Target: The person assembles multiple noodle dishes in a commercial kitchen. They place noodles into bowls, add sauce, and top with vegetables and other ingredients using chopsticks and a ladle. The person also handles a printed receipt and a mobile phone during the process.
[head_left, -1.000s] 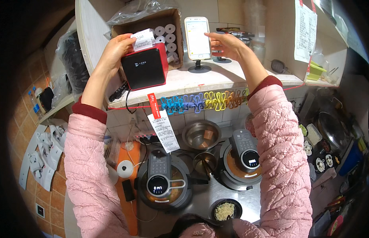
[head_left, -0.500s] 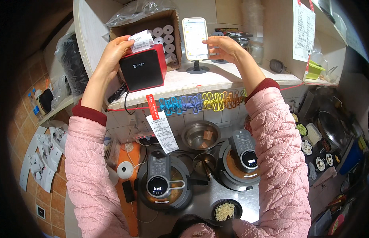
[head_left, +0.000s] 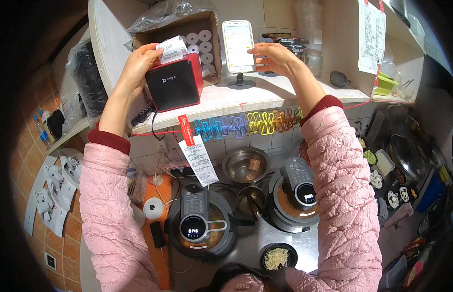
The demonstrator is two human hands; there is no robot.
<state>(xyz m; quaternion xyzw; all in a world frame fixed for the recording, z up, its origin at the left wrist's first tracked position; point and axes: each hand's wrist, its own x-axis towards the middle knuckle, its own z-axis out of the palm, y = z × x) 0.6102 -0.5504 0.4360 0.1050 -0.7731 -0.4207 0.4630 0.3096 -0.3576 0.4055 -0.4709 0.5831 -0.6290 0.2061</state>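
The right hand [head_left: 277,56] sits slightly lower than a second ago, its loosely open fingers at the right edge of the upright phone [head_left: 237,46], while the left hand [head_left: 139,63] pinches the paper slip [head_left: 173,49] atop the printer [head_left: 175,86].

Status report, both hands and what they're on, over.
Left hand pinching paper slip at printer top. Right hand at right edge of phone. Phone propped on stand. Nothing visibly blocking either hand.
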